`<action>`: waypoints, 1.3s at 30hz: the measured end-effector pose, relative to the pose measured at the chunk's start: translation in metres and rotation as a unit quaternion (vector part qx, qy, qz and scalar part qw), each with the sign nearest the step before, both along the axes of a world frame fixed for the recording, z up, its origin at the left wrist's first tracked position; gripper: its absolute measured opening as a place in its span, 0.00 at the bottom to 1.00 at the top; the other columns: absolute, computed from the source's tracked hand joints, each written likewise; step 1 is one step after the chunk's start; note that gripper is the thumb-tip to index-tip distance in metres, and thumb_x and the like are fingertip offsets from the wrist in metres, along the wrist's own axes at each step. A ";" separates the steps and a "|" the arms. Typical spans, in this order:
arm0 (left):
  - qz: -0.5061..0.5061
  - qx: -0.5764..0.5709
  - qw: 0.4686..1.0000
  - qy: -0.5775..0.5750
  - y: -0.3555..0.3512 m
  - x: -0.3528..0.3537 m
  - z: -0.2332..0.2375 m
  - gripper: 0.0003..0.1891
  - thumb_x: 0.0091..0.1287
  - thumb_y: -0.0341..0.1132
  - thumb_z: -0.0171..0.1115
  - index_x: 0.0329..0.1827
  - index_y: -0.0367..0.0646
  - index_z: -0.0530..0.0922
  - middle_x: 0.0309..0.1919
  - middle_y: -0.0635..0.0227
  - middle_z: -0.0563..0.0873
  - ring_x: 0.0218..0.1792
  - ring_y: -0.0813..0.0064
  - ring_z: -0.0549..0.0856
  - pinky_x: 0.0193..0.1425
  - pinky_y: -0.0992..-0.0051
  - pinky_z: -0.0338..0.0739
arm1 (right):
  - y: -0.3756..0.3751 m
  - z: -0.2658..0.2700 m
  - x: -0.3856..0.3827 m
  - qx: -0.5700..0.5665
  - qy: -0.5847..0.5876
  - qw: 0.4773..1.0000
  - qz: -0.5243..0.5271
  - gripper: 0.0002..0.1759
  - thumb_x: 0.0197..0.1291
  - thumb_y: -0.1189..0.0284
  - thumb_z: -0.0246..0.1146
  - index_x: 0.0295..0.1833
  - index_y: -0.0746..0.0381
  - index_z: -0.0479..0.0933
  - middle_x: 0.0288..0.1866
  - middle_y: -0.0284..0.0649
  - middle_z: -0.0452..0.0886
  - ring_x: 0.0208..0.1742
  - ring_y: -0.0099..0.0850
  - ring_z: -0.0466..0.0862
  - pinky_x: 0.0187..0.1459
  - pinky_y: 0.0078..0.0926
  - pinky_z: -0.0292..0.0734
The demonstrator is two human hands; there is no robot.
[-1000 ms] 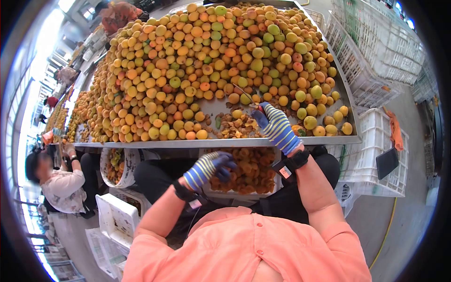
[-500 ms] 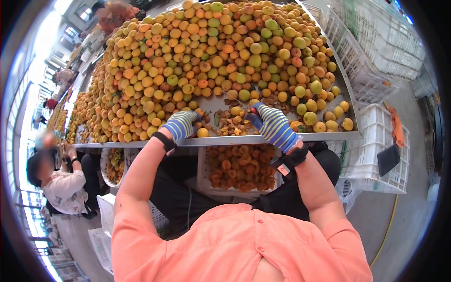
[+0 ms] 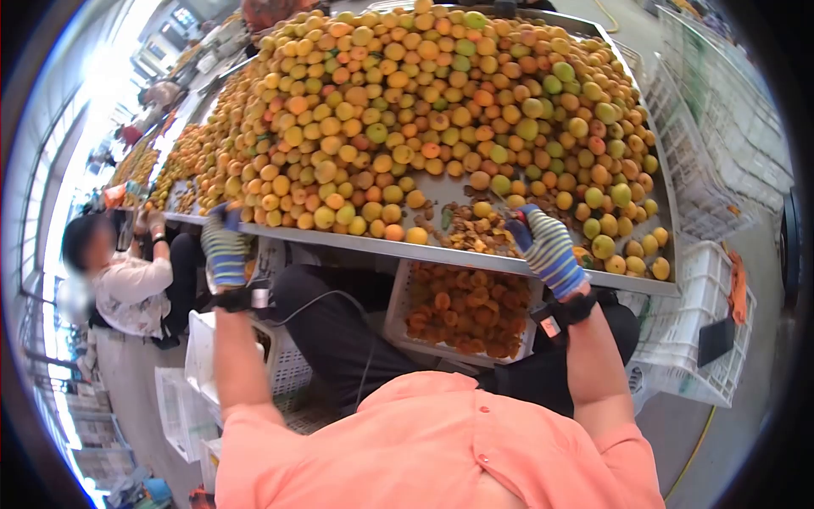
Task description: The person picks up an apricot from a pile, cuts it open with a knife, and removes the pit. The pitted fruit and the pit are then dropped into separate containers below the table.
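Note:
My left hand (image 3: 225, 248), in a striped glove, is at the tray's front edge on the left, smeared by motion. Whether its fingers hold anything is hidden. My right hand (image 3: 553, 253), gloved alike, is closed over the front right of the metal tray (image 3: 458, 257). A bit of red and a thin blade at its fingers look like a small knife (image 3: 507, 206). Beside that hand lies a heap of brown fruit scraps (image 3: 479, 229). Whole apricots (image 3: 365, 110), yellow, orange and green, are piled across the tray. Halved apricots (image 3: 466, 310) fill a white crate under the tray edge.
White plastic crates (image 3: 721, 136) are stacked at the right. Another crate (image 3: 678, 331) carries an orange cloth (image 3: 737, 288) and a dark flat piece (image 3: 716, 342). White baskets (image 3: 182, 407) stand at lower left. A co-worker (image 3: 127, 280) sits farther left along the tray.
My left hand has moved left, away from the scraps, to the tray's front edge. My right hand stays near the scraps. The camera view has shifted, so the tray appears farther right.

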State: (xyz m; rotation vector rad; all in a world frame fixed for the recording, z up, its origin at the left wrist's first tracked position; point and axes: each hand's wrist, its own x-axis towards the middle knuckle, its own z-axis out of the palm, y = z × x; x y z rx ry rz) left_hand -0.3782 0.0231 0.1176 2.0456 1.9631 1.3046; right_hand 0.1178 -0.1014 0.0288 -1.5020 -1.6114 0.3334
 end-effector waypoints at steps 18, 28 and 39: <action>-0.318 -0.223 0.863 0.323 0.025 0.191 -0.055 0.18 0.57 0.36 0.66 0.50 0.43 0.79 0.45 0.53 0.82 0.48 0.53 0.80 0.53 0.60 0.75 | 0.002 -0.002 -0.004 -0.027 -0.085 0.995 -0.038 0.13 0.61 0.64 0.63 0.41 0.65 0.75 0.25 0.50 0.79 0.28 0.48 0.81 0.28 0.38 0.73; -0.288 -0.345 0.882 0.145 0.031 0.220 -0.092 0.23 0.60 0.41 0.65 0.55 0.36 0.75 0.45 0.53 0.84 0.48 0.59 0.83 0.51 0.66 0.77 | -0.003 0.001 -0.010 -0.010 -0.015 1.000 -0.014 0.16 0.62 0.62 0.62 0.39 0.65 0.72 0.22 0.49 0.78 0.25 0.48 0.80 0.26 0.41 0.73; -0.424 -0.485 0.367 -0.671 -0.032 0.293 -0.060 0.18 0.68 0.43 0.58 0.51 0.38 0.75 0.43 0.58 0.83 0.35 0.71 0.80 0.35 0.79 0.76 | -0.007 0.008 -0.028 -0.122 0.277 0.950 0.073 0.15 0.67 0.64 0.58 0.41 0.68 0.74 0.26 0.49 0.78 0.26 0.40 0.78 0.30 0.35 0.71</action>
